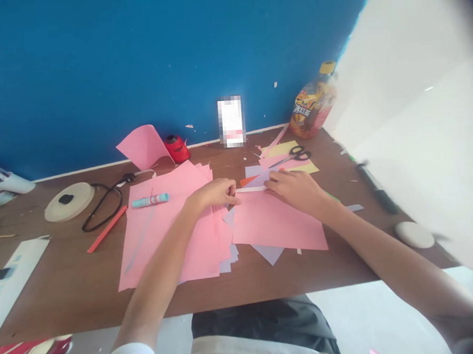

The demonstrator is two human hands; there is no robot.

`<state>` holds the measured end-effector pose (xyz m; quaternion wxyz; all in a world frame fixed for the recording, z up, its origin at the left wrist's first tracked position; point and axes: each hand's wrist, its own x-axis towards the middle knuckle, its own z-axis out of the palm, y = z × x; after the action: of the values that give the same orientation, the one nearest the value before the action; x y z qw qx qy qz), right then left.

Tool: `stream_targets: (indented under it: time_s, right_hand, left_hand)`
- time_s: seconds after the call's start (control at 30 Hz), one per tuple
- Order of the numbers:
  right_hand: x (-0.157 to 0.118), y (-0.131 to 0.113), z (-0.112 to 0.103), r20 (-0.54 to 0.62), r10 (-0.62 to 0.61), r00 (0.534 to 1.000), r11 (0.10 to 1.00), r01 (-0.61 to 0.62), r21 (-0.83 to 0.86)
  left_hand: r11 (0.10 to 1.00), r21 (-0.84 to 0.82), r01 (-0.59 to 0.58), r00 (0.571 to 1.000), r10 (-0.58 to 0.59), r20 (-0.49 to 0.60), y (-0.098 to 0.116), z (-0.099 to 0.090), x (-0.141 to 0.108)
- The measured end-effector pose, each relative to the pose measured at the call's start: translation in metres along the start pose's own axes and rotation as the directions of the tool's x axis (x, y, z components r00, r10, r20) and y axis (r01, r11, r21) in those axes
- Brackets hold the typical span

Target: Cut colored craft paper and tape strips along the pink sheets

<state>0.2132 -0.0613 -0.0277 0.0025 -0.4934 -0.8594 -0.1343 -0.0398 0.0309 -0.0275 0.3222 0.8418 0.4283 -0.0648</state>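
Note:
A pink sheet of paper (pixel 279 222) lies in front of me, with a narrow white strip (pixel 251 189) along its far edge. My left hand (pixel 221 191) is closed in a pinch at the left end of that edge. At the other end, my right hand (pixel 291 184) presses its bent fingers down on the paper. Beyond the fingers are lilac paper (pixel 266 178) and an orange piece (pixel 248 181). Black-handled scissors (pixel 299 153) rest just past my right hand. A larger stack of pink paper (pixel 176 245) is under my left forearm, bearing a light blue glue stick (pixel 150 200).
A drink bottle (pixel 312 105) stands at the back right, near a black marker (pixel 377 188) and a white round object (pixel 414 234). Leftward are a tape roll (pixel 70 202), black cable (pixel 103 223), red stick (pixel 107 229) and power strip (pixel 16 281). A phone (pixel 231 121) leans against the blue wall.

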Motion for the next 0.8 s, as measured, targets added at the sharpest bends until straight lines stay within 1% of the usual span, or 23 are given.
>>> stream_targets:
  time_s: [0.2, 0.37, 0.47, 0.63, 0.8]
  right_hand:
    - [0.0003, 0.0016, 0.0025, -0.002, -0.01, 1.0, 1.0, 0.009, -0.02]
    - [0.0013, 0.0001, 0.0009, 0.015, 0.006, 1.0, 1.0, -0.006, -0.018]
    - [0.0024, -0.0011, -0.0005, 0.033, 0.016, 0.999, 1.0, -0.016, -0.013]
    - [0.0032, -0.0007, -0.0002, 0.024, 0.023, 0.999, 1.0, -0.023, -0.008]
    - [0.0035, -0.0002, 0.0002, 0.025, 0.029, 0.999, 1.0, -0.029, -0.009]
  left_hand:
    - [0.999, 0.046, -0.021, 1.0, 0.022, -0.022, -0.0031, 0.0027, 0.0028]
    - [0.999, 0.041, -0.003, 1.0, 0.004, -0.023, -0.0015, 0.0036, 0.0032]
    - [1.0, 0.026, 0.001, 1.0, 0.0, -0.017, 0.001, 0.0021, 0.0027]
    - [1.0, -0.014, 0.018, 1.0, -0.019, -0.018, -0.0004, 0.0008, 0.0024]
    - [0.997, -0.073, 0.0, 1.0, -0.002, -0.029, -0.0028, 0.001, 0.0014]
